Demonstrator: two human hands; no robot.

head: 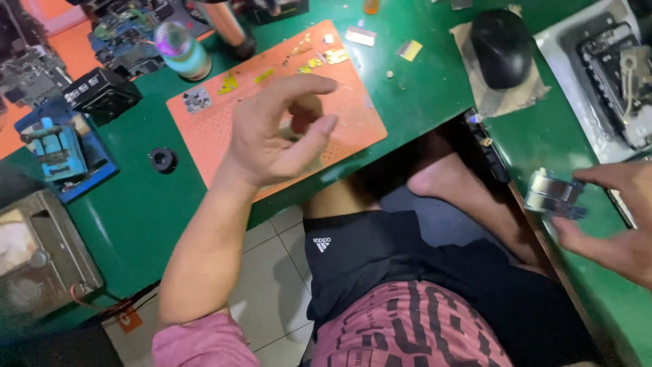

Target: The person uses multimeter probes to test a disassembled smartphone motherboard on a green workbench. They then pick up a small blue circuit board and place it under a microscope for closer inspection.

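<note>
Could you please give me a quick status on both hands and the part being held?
Left hand raised above orange mat, fingers curled, empty. Right hand pinching small metal part over green table. Nothing between the hands.

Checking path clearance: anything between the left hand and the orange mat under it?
Nothing visible. The left hand hangs, fingers curled and empty, directly over the orange mat; only small gold-coloured scraps and a small metal chip lie on the mat, off to the side. The right hand holds a small metal part far off.
</note>
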